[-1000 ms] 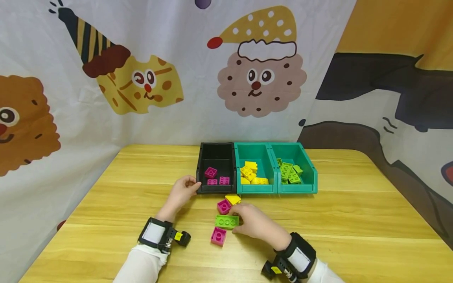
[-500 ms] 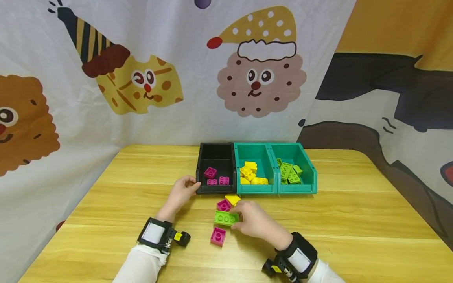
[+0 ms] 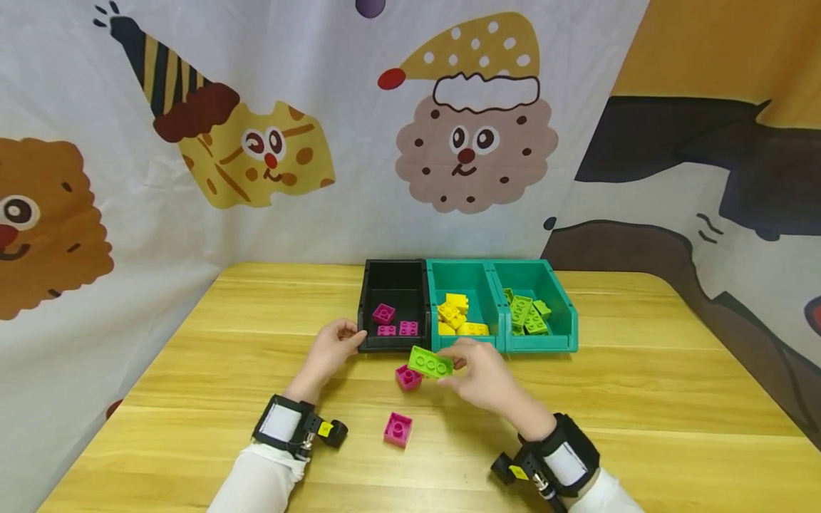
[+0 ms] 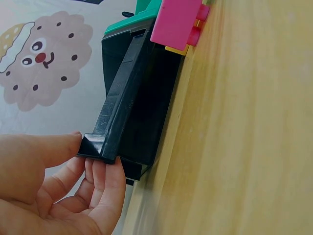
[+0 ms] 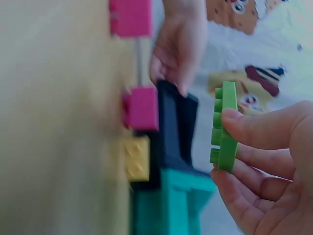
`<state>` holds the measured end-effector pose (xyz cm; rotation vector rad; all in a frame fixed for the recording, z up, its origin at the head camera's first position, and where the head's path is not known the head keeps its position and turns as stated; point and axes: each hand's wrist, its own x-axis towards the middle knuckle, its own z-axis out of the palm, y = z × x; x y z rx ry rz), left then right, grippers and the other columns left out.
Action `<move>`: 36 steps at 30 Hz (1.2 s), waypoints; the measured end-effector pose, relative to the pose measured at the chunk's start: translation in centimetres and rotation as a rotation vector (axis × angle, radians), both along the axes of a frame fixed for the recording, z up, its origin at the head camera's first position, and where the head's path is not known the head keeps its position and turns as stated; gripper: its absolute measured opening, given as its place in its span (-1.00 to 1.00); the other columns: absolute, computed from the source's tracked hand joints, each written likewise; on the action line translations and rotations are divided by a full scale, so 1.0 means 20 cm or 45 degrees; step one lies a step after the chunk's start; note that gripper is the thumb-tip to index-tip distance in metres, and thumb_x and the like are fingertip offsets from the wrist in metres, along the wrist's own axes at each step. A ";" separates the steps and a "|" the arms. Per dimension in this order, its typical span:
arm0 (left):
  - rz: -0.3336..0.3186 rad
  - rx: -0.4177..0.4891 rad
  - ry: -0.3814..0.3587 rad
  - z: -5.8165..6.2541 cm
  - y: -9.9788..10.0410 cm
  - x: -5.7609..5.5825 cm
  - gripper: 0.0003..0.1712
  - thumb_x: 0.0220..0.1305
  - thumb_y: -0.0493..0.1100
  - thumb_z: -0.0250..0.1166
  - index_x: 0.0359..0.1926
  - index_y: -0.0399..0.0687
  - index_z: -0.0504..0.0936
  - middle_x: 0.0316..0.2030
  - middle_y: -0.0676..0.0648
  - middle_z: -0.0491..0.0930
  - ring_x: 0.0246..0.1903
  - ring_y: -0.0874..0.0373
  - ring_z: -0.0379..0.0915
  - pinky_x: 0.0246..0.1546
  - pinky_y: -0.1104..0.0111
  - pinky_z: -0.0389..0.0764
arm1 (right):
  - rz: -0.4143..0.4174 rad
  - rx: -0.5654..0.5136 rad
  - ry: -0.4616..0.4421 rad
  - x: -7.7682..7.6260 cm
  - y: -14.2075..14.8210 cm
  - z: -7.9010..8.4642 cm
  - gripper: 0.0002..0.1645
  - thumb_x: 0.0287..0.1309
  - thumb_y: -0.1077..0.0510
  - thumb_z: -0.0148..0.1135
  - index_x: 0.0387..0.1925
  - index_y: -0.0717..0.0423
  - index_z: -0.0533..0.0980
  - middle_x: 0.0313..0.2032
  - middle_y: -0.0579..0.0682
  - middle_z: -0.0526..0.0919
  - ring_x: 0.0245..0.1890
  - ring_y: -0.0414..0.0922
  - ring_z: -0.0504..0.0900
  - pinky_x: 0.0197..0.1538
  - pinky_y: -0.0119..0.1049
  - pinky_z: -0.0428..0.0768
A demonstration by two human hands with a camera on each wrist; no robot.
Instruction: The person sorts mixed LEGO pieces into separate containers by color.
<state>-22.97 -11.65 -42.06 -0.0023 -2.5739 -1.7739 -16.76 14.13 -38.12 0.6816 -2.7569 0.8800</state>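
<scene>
My left hand (image 3: 330, 349) holds the front left corner of the black bin (image 3: 393, 344), thumb on one side of the rim and fingers on the other in the left wrist view. Between thumb and fingertips, my right hand (image 3: 485, 375) pinches a green toy building brick (image 3: 430, 363), raised off the table in front of the bins and tilted. A magenta brick (image 3: 408, 378) lies partly behind it, and a second magenta brick (image 3: 398, 429) lies nearer on the table. A yellow brick (image 5: 137, 159) shows in the right wrist view; the green brick and hand mostly hide it in the head view.
Joined to the black bin stand two teal bins: the middle one (image 3: 467, 343) contains yellow bricks (image 3: 452, 313), the right one (image 3: 541, 343) green bricks (image 3: 527, 313). Several magenta bricks (image 3: 408, 328) lie in the black bin. A cartoon-printed cloth (image 3: 359, 228) hangs behind the wooden table (image 3: 212, 399).
My right hand has picked the green brick up from between the magenta bricks and moved it up, forward and to the right. My left hand has stayed on the black bin.
</scene>
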 end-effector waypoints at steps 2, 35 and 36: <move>0.000 -0.006 0.001 0.00 0.00 0.00 -0.82 0.28 -0.25 0.22 -0.23 -0.34 0.50 -0.40 -0.12 0.45 -0.43 0.18 0.39 -0.26 0.29 0.64 | -0.066 -0.013 0.014 -0.02 0.04 0.03 -0.58 -0.15 0.22 0.50 -0.15 0.21 0.64 -0.29 0.00 0.67 -0.36 -0.15 0.57 -0.26 -0.26 0.62; 0.000 0.020 0.008 -0.01 0.01 -0.01 -0.84 0.27 -0.28 0.22 -0.25 -0.35 0.49 -0.40 -0.11 0.45 -0.41 0.17 0.38 -0.26 0.32 0.64 | -0.702 0.207 0.185 -0.32 0.63 0.07 -0.53 0.07 0.18 0.28 -0.81 0.22 0.30 -0.81 0.00 0.23 -0.76 -0.05 0.30 -0.69 -0.27 0.25; 0.000 0.020 0.008 -0.01 0.01 -0.01 -0.85 0.27 -0.28 0.22 -0.25 -0.35 0.49 -0.40 -0.11 0.45 -0.40 0.17 0.38 -0.26 0.31 0.64 | -0.698 0.224 0.184 -0.33 0.63 0.06 -0.49 0.08 0.19 0.26 -0.83 0.14 0.22 -0.79 -0.06 0.14 -0.77 -0.10 0.23 -0.70 -0.32 0.16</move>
